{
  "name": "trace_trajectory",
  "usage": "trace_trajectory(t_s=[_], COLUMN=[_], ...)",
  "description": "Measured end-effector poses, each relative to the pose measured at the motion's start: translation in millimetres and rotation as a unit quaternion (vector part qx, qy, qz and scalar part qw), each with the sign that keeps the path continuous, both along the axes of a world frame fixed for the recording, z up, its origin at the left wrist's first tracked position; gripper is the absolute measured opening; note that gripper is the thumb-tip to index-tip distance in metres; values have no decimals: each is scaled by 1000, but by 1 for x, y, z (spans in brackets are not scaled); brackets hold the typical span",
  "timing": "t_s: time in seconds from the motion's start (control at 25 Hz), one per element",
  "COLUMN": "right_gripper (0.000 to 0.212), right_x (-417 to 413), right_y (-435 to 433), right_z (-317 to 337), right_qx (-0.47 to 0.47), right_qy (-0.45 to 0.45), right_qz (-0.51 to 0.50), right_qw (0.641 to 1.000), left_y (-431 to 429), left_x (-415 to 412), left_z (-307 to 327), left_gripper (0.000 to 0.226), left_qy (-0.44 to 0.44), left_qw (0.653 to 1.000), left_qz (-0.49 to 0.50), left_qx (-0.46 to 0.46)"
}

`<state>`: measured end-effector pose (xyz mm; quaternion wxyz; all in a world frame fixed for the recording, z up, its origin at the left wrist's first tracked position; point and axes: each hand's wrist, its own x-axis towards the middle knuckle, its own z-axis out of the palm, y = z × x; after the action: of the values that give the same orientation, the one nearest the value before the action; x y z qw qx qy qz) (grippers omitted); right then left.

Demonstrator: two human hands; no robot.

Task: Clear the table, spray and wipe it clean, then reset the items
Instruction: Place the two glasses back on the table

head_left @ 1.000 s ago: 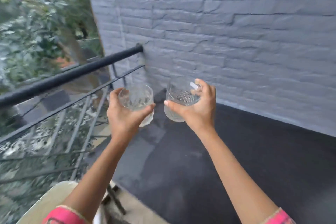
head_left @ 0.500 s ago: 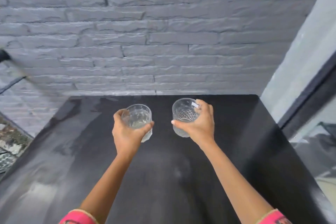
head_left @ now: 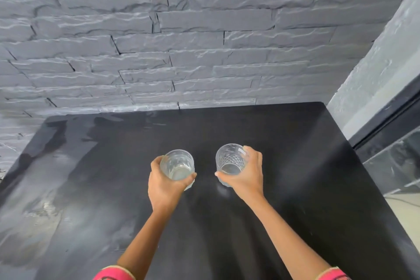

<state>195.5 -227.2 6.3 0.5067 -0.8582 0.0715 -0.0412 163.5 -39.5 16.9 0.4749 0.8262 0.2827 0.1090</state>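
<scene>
The left tumbler [head_left: 177, 163], held in the left grip [head_left: 162, 185], is clear glass, smooth-walled and faintly cloudy. The right tumbler [head_left: 230, 159], in the right grip [head_left: 246, 179], is clear glass too, with a cut diamond pattern round its wall. Under both grips the bench [head_left: 284, 143] is near-black and matt, finely grained beside the right grip and streaked with a pale, wet-looking sheen out past the left grip. Beyond the grips the stone wall [head_left: 204, 52] is grey, split-faced, rough and ridged. Off to the right grip's side, a plaster surface [head_left: 375, 70] looks painted and coarse. Behind each grip, the cuffs [head_left: 113, 274] are pink cloth.
</scene>
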Motion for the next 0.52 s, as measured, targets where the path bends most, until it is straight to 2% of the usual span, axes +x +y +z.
trace_trajectory(t_s=[0.36, 0.52], right_gripper=[91, 100], right_x=[5, 3], right_y=[12, 13], right_z=[-24, -25], right_qx=[-3, -10], right_qy=[-3, 3], right_qz=[-7, 5], right_qw=[1000, 1000], left_y=[10, 10], left_x=[15, 14], left_z=[-22, -25], left_gripper=[81, 92], left_qy=[20, 31], left_qw=[1000, 999], left_qz=[5, -19], left_qx=[5, 3])
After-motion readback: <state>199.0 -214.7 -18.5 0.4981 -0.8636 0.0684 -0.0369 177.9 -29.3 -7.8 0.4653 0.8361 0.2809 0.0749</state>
